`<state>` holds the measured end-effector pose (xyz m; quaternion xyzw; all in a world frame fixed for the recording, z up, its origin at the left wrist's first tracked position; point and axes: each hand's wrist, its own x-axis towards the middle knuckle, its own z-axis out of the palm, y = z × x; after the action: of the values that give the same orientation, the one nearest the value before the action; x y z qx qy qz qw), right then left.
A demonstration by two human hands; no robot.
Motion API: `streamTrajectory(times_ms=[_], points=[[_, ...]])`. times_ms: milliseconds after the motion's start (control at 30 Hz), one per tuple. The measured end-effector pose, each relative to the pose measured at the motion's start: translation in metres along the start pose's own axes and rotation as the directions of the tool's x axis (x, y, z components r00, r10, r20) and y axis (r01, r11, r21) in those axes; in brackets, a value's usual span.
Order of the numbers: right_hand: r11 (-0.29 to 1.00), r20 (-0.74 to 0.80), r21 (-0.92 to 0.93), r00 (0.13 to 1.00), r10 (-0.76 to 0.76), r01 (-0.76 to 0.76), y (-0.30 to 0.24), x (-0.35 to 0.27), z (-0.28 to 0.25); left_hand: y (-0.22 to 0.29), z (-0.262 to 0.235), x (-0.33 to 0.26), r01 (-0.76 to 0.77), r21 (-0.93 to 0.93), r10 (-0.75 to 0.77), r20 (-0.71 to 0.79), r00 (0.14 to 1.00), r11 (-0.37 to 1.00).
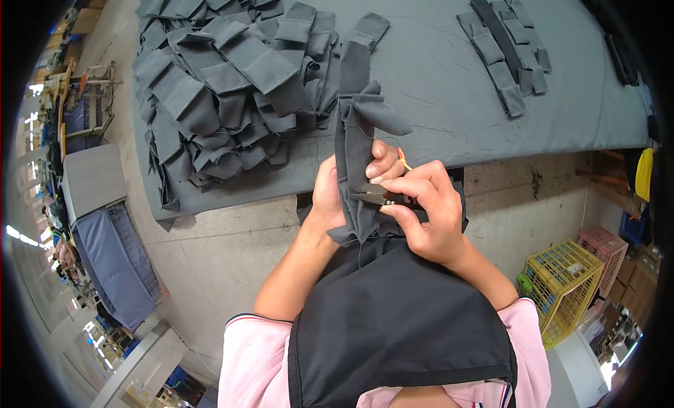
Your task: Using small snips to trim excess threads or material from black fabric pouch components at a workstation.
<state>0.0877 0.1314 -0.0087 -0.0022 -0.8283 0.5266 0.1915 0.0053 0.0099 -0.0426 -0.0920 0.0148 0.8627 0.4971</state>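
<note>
Grey strip is up in front of the body, at the near edge of the table; its long axis runs away from the apron, top end over the table, bottom end just above the apron. Left hand is closed round it, palm on the left side, fingertips showing on the right. That's the nearer hand, in contact.

Right hand is just right of the strip, pinching dark snips; orange-yellow cord shows by that hand. Snips point left, roughly square across the strip's long axis, tip over its lower part. Can't tell if blades are on cloth or a thread. Hands close together, strip and snips between.

Big pile of similar strips on the table, ahead-left; small batch far right.
</note>
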Motion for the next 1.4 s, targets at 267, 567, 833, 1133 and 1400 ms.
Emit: streamTrajectory(times_ms=[267,567,833,1133,1400], points=[[0.967,-0.029,-0.190,0.984,-0.177,0.169,0.001,-0.001,0.008,-0.004,0.004,-0.001,-0.014,0.142,0.024,-0.072,0.997,0.990],[0.953,-0.030,-0.227,0.976,-0.214,0.201,-0.002,-0.003,0.014,-0.011,0.000,-0.005,-0.059,0.147,0.060,-0.001,0.998,0.987],[0.951,-0.007,-0.249,0.981,-0.193,0.185,-0.005,-0.003,0.014,-0.010,0.008,-0.005,-0.046,0.188,0.057,-0.053,0.997,0.981],[0.782,0.061,0.443,0.885,0.462,-0.439,-0.008,0.007,-0.003,-0.018,0.023,-0.011,-0.104,0.689,0.378,-0.259,0.889,0.717],[0.248,0.433,0.729,0.711,0.554,-0.638,-0.001,0.000,0.001,-0.004,0.010,-0.015,-0.124,0.675,0.321,-0.174,0.931,0.727]])
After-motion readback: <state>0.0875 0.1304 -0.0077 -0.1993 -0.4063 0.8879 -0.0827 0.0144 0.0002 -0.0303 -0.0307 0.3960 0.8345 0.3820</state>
